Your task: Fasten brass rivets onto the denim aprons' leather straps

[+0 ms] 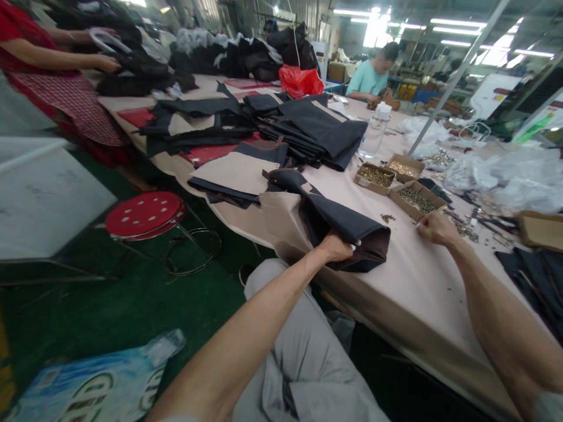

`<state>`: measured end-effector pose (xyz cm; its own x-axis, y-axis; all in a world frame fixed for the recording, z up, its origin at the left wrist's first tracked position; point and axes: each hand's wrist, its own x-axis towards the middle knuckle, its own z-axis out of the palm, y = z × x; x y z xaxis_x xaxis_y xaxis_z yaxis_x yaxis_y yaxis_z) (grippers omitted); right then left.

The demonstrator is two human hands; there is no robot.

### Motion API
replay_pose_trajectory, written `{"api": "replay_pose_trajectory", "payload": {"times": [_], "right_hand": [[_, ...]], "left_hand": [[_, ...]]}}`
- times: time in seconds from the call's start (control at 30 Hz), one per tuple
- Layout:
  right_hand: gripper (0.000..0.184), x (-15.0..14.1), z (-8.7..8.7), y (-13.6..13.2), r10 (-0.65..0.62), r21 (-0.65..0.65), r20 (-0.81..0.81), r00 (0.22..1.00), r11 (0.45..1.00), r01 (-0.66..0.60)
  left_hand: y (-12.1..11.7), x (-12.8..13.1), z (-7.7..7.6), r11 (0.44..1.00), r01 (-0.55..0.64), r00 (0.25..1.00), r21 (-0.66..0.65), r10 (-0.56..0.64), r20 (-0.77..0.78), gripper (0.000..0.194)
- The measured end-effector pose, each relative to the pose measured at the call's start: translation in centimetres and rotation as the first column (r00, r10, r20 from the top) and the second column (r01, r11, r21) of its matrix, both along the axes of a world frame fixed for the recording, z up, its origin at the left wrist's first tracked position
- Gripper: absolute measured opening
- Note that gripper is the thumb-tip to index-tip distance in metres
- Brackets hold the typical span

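Head view shows my left hand (338,247) gripping the dark folded piece (347,212), which lies near the edge of the bench (409,281) with its brown inner side showing at the right end. A small white thing (355,245) is at the tips of my fingers there, too small to name. My right hand (435,227) is low over the bench, just beside the nearest cardboard box (401,208) of small metal fittings (416,199); its fingers are bent inward, and I cannot tell whether they pinch anything. A few loose fittings (387,217) lie between the dark folded piece and that box.

To handle this well, I judge that my left grip should be firm yet not crushing, so the fold stays open and the layers lie even. The piece is so near the bench's edge that a slack hold could let it slide toward my lap. On the right, parts this small call for fingertips and a light touch, with the wrist clear of the box so nothing tips or scatters among the bits beside it
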<state>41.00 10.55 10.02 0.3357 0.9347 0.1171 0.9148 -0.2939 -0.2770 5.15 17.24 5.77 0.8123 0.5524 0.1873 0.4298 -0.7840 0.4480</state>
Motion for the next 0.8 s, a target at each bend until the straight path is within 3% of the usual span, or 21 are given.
{"api": "replay_pose_trajectory", "payload": {"times": [0.07,0.17,0.27,0.37,0.6,0.8], "right_hand": [[0.016,-1.7,0.2,-1.0,0.049,-0.029,0.017,0.999,0.998,-0.048],[0.018,-6.0,0.1,-3.1,0.21,0.042,-0.062,0.976,0.977,-0.207],[0.018,-11.2,-0.2,-4.5,0.444,0.098,-0.19,0.876,0.896,-0.433],[0.014,-14.7,-0.7,-4.1,0.571,0.075,-0.172,0.803,0.82,-0.567],[0.017,-15.3,-2.5,-2.0,0.586,0.016,-0.211,0.782,0.802,-0.597],[0.013,-15.7,-2.5,-1.8,0.567,0.026,-0.327,0.756,0.805,-0.592]], "left_hand": [[-0.1,-0.1,0.0,1.0,-0.008,1.0,-0.012,0.008,-0.006,0.023],[0.0,0.0,-0.3,0.999,-0.017,1.0,-0.03,0.017,-0.009,0.025],[0.2,0.1,-0.5,0.999,-0.016,1.0,-0.042,0.015,-0.014,0.029],[0.3,0.2,-0.5,0.999,-0.013,1.0,-0.04,0.013,-0.018,0.03],[0.2,0.1,-0.6,0.999,-0.038,0.999,-0.025,0.037,-0.027,0.021],[0.3,0.1,-0.8,0.999,-0.046,0.999,-0.027,0.045,-0.02,0.023]]}}
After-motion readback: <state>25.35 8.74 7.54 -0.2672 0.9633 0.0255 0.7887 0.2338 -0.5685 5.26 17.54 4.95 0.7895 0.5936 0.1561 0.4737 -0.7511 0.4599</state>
